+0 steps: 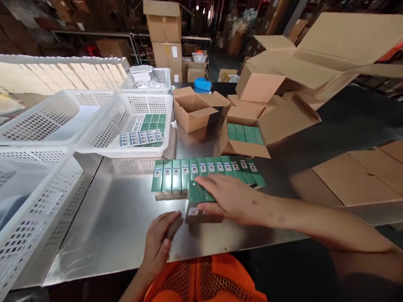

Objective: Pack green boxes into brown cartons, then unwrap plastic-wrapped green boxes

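My right hand (231, 197) reaches across from the right, its fingers closed over a small group of green boxes (195, 193) near the table's front. White labels with codes show low on the side that faces me. Part of the group is hidden under the hand. Just left of these boxes, my left hand (160, 239) rests at the metal table with its fingers stretched out and nothing in them. Behind both hands stands a row of several slim green boxes (176, 178), each with a white and blue code label at the top.
A white basket (122, 152) holds green boxes and label sheets (140, 137). Other white baskets (59, 144) stand at left. An open carton (242, 149) contains green boxes, beside a small open carton (192, 119). Flattened cardboard (359, 178) lies right, with a large carton (315, 67) behind.
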The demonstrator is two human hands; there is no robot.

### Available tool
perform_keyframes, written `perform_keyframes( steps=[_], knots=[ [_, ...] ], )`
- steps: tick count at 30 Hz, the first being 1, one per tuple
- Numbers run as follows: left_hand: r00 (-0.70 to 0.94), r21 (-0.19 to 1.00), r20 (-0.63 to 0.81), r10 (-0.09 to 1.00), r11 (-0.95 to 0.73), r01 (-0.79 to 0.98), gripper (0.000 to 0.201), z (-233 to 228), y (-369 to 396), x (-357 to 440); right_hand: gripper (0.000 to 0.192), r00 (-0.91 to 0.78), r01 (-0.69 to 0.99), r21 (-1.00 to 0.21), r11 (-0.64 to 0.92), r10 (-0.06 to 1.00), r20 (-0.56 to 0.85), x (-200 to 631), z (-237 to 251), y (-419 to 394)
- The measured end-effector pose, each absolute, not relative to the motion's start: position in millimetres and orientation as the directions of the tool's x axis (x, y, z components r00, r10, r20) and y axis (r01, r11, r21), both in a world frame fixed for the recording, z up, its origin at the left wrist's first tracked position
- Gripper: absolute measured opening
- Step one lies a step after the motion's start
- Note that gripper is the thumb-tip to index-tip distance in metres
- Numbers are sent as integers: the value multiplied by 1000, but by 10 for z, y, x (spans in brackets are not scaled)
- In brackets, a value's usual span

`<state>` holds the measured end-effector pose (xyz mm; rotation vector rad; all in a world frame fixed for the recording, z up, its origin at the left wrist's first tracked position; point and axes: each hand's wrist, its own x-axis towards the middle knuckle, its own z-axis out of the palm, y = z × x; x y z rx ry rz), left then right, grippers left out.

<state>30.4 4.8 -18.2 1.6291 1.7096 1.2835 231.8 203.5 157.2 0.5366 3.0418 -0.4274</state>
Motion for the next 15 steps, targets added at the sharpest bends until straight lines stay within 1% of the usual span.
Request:
perform_keyframes(
  steps=[1,2,3,5,7,8,10,12,15],
  knots=[
    [-195,851,262,945,-131,509,67,-190,51,301,69,-925,365,-324,873,379,-20,2429,1733,2138],
    [-195,858,258,946,-131,497,68,-190,57,303,69,-897,404,-354,844,442,29,2539,1900,2256],
    [-198,862,258,946,-133,489,68,-182,67,311,71,-860,441,-349,827,501,101,2638,2062,2391],
    [-212,863,268,940,-136,487,66,-147,92,331,76,-770,523,-261,811,581,264,2778,2328,2717],
    [-226,861,279,933,-138,490,64,-105,122,351,81,-704,593,-109,798,579,410,2828,2462,3100],
    [-234,860,285,929,-140,490,63,-87,135,359,79,-686,625,-42,779,574,447,2827,2470,3298],
    [-246,865,289,925,-142,482,62,-65,153,370,72,-644,705,46,707,612,458,2797,2385,3675],
    [-260,876,280,924,-135,463,62,-61,161,378,70,-630,755,125,643,660,409,2759,2214,3982],
    [-287,893,270,919,-128,431,61,-69,167,388,66,-659,746,175,643,675,331,2721,1943,4278]
  ],
)
